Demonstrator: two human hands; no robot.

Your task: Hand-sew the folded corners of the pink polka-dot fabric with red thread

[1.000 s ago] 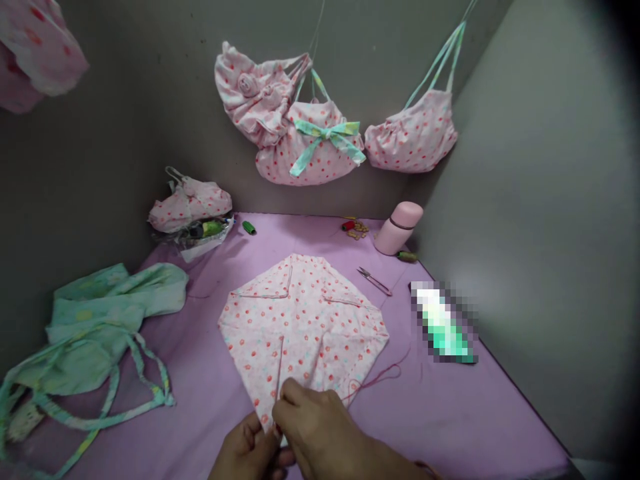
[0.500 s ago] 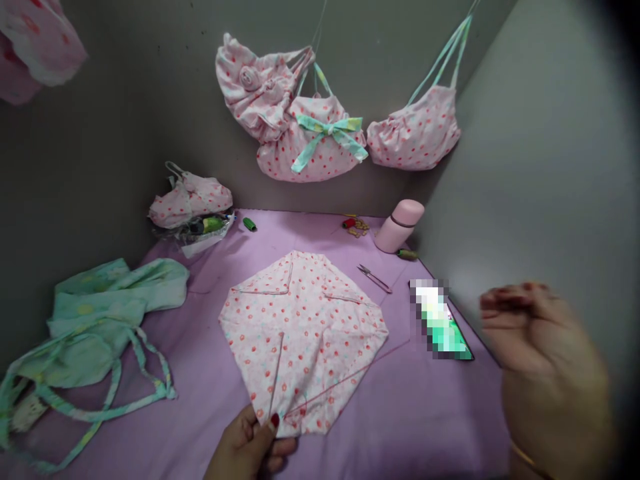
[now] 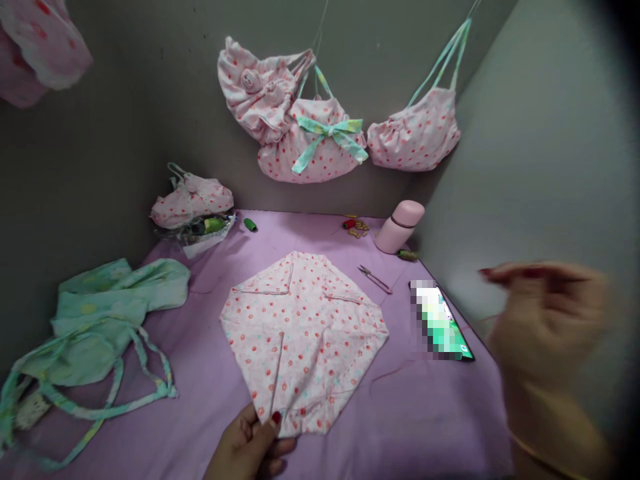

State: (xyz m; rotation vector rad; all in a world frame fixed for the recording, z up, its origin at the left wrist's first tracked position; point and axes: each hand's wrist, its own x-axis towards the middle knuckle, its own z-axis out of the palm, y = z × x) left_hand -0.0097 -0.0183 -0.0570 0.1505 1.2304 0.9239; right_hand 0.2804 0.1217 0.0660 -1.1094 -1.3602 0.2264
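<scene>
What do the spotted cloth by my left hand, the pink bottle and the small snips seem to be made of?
The spotted cloth looks like thin cotton, matte, with soft creases and folded corners. The pink bottle has a smooth, faintly glossy shell: plastic or coated metal, unclear which. The small snips look like metal, thin and greyish.

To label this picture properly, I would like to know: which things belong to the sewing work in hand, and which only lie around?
In hand:
pink spotted cloth, near corner pinched by the left hand
red thread
right hand, raised, blurred

Lying about:
snips
pink flask
phone
green cloth with straps
green spool
hanging bags
</scene>
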